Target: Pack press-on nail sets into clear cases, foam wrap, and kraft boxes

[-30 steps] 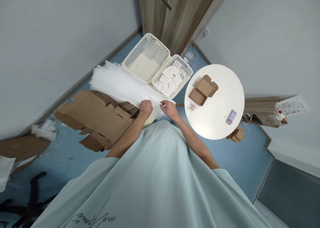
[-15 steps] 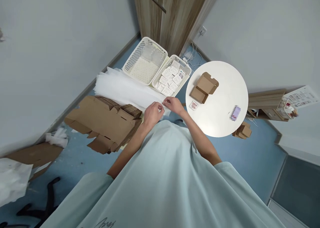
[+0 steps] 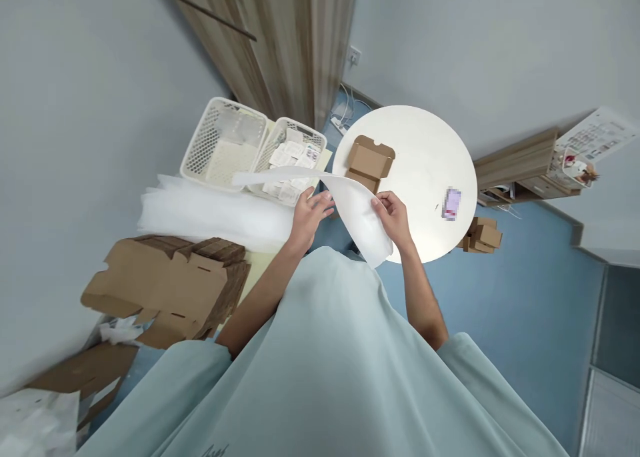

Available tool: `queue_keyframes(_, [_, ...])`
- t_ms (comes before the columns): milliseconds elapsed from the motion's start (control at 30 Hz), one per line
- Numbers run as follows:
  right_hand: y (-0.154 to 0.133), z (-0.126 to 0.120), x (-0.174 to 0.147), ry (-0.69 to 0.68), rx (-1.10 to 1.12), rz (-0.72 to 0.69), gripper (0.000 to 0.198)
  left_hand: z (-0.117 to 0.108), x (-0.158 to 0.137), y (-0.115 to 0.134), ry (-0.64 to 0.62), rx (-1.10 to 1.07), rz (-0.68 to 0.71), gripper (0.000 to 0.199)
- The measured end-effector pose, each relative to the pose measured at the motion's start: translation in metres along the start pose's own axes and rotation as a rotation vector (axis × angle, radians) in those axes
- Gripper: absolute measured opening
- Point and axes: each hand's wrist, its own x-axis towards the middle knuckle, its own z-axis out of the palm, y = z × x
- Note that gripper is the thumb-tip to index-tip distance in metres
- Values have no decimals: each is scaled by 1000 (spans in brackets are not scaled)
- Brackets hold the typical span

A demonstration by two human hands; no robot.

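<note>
A thin white foam sheet (image 3: 356, 210) hangs in a curve in front of me, one long end trailing left over the baskets. Its right edge is pinched in my right hand (image 3: 394, 218), in front of the round white table (image 3: 425, 150). My left hand (image 3: 309, 220) is just left of the sheet, fingers spread, holding nothing. Left of that hand lies a stack of similar white sheets (image 3: 210, 207). An open brown cardboard box (image 3: 373, 158) stands on the table, its lower part covered by the sheet.
Two white baskets stand by the wooden cabinet (image 3: 280, 50): a larger basket (image 3: 200, 133), and a smaller basket (image 3: 320, 135) with several white cards. Flat cardboard boxes (image 3: 155, 277) are piled at left. A blurred purple item (image 3: 452, 203) lies on the table. Folded boxes (image 3: 483, 235) sit beyond it.
My right hand has lifted a white sheet off the stack and moved right with it. My left hand has opened away from the sheet. The view has turned right.
</note>
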Motion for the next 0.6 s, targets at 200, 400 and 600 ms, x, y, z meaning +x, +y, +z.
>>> queue_keyframes(200, [47, -88, -12, 86, 106, 124, 49, 126, 38, -14, -138, 162, 90, 53])
queue_keyframes(400, [94, -163, -23, 52, 122, 132, 50, 236, 64, -49, -287, 244, 154, 46])
queue_keyframes(600, [142, -192, -14, 155, 287, 350, 53, 298, 74, -79, -382, 267, 109, 57])
